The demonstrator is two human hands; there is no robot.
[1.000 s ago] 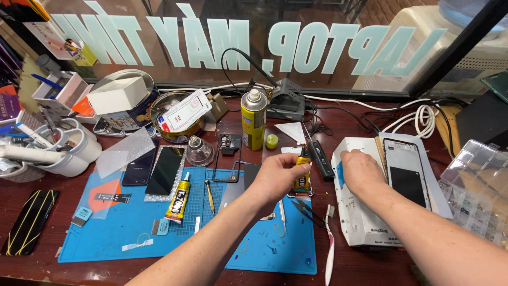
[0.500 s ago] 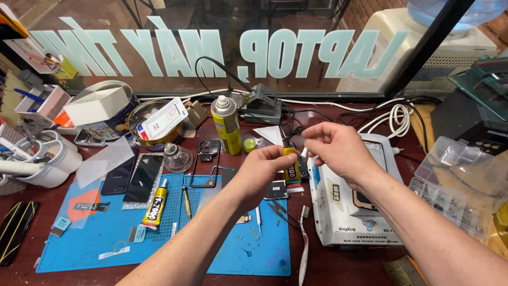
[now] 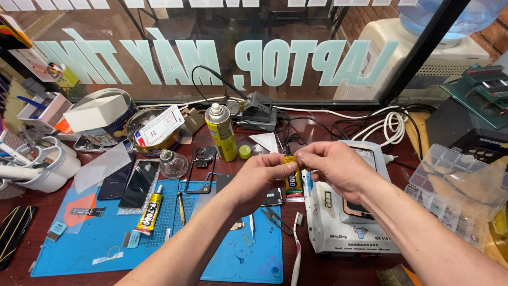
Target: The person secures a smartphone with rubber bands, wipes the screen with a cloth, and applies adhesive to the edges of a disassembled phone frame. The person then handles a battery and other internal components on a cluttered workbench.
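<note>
Both forearms come in from the near edge, converging mid-scene. Left hand and right hand raised, nearly touching. Fingertips of both pinched together where they meet. Wrists straight, palms facing each other.

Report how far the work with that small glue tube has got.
Done: the glue tube is off the bench, raised above the blue mat. In hand: the left hand grips it while the right hand pinches at its top; whether the cap is off cannot be seen. Left: no glue visible on the phones there.
</note>
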